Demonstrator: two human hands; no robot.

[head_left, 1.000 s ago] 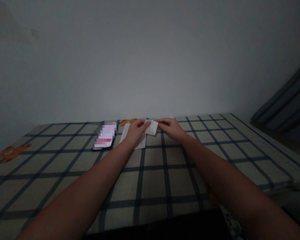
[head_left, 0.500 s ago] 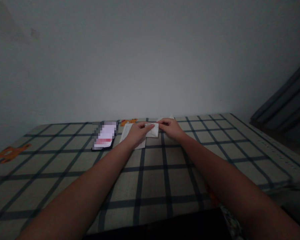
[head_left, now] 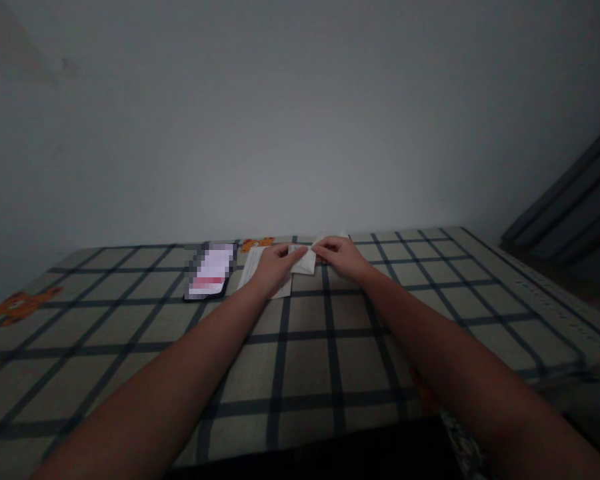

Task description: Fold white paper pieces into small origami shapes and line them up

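A small white folded paper (head_left: 305, 263) is held between my two hands, above the checked cloth. My left hand (head_left: 276, 265) pinches its left side, thumb on top. With closed fingertips my right hand (head_left: 341, 256) grips the paper's upper right corner, which looks raised. Under and beside my left hand lies a flat printed sheet (head_left: 251, 265), partly covered by that hand. Behind my right hand another piece of white paper (head_left: 325, 236) shows, mostly hidden; whether it joins the held paper I cannot tell.
A phone (head_left: 211, 270) with a lit, blurred screen lies left of the sheet. The checked cloth (head_left: 305, 360) covers the surface up to a plain wall (head_left: 300, 120). Dark grey folded fabric (head_left: 575, 200) hangs at the right.
My right fingertips have shifted slightly left, and the held paper's upper right corner is now lifted. My left hand and the phone stay where they were.
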